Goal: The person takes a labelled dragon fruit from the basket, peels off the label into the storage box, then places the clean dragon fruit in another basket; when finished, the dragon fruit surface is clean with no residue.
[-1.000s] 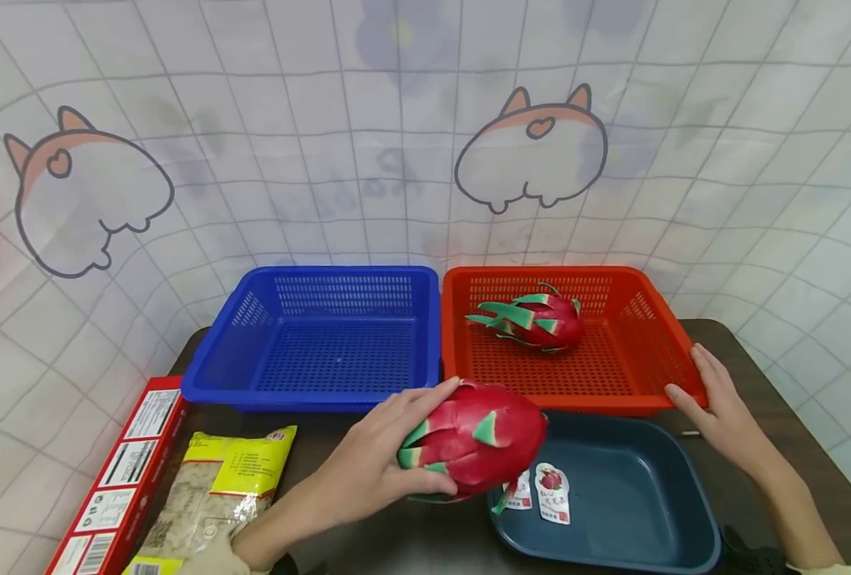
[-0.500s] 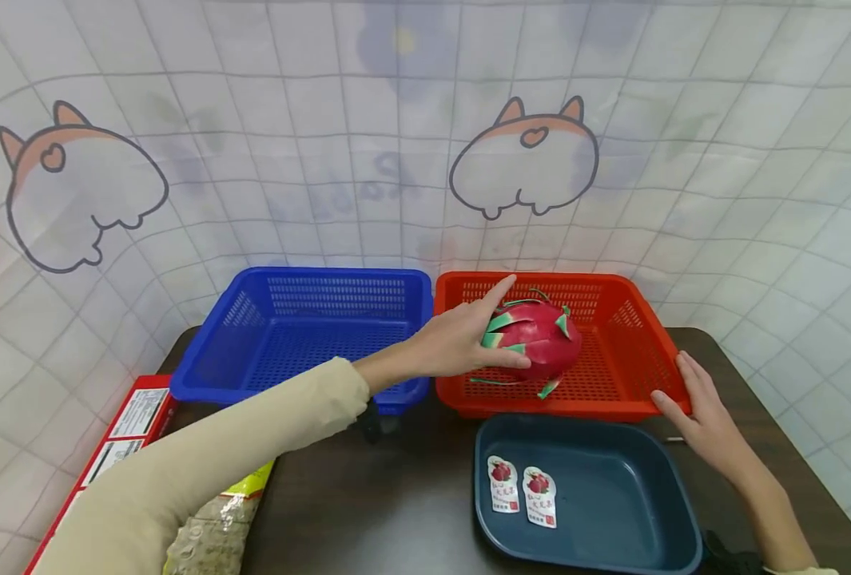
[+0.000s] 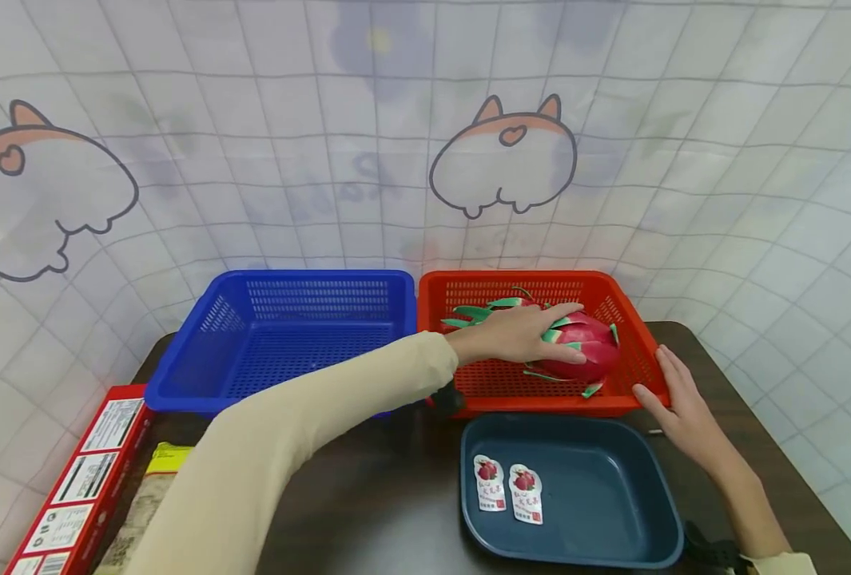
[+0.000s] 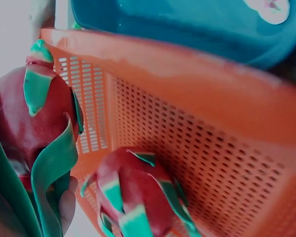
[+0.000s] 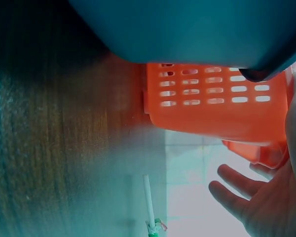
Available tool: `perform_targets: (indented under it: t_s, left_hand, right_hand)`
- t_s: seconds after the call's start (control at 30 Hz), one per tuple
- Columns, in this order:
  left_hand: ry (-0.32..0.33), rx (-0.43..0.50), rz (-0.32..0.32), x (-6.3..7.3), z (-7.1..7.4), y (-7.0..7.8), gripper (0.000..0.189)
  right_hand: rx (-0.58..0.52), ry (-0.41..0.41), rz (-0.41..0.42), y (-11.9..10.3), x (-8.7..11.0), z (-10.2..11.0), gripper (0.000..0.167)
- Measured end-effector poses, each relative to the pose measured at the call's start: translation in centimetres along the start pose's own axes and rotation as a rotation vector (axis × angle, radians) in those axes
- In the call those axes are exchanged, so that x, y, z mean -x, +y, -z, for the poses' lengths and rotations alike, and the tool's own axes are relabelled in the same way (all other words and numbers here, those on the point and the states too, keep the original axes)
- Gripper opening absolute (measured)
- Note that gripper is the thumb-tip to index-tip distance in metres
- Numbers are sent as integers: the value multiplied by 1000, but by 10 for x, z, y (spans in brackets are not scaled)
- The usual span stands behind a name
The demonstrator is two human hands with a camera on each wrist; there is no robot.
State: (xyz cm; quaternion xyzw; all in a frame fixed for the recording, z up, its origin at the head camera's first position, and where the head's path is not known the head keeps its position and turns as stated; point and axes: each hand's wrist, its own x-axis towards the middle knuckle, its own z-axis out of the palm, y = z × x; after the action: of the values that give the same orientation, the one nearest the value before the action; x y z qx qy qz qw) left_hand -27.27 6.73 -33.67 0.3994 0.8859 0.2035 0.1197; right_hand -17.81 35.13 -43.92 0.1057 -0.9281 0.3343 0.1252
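Observation:
A red dragon fruit (image 3: pixel 589 351) with green scales is held in my left hand (image 3: pixel 518 335), over the red plastic basket (image 3: pixel 634 339). In the left wrist view this dragon fruit (image 4: pixel 37 108) sits between my thumb and fingers, with its stem end near the basket rim. A second dragon fruit (image 4: pixel 133 192) lies inside the basket; in the head view my left hand partly hides it. My right hand (image 3: pixel 687 419) rests at the basket's near right corner. Its fingers (image 5: pixel 237 185) look fairly straight in the right wrist view.
A blue basket (image 3: pixel 173 363) stands left of the red one. In front is a dark blue tray (image 3: pixel 598 495) with two dragon fruit labels (image 3: pixel 526 495). A red box (image 3: pixel 80 479) and a yellow-topped bag (image 3: pixel 169 458) lie at left. A white stick (image 5: pixel 148 200) lies on the table.
My left hand has carried the dragon fruit from in front of the baskets, up and right, over the red basket. My right hand has stayed at the basket corner; the head view has shifted slightly.

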Motion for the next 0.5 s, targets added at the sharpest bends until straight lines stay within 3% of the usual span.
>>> perform_targets:
  t_s: [0.2,0.5]
  left_hand:
    - [-54,-61,-29,-33,-2,10,76]
    - [-179,-143,68,-59,-19,14,79]
  right_hand:
    - [13,7,-11,-3,-3,1,76]
    - [45,-12,-26,-5,-2,-2,76]
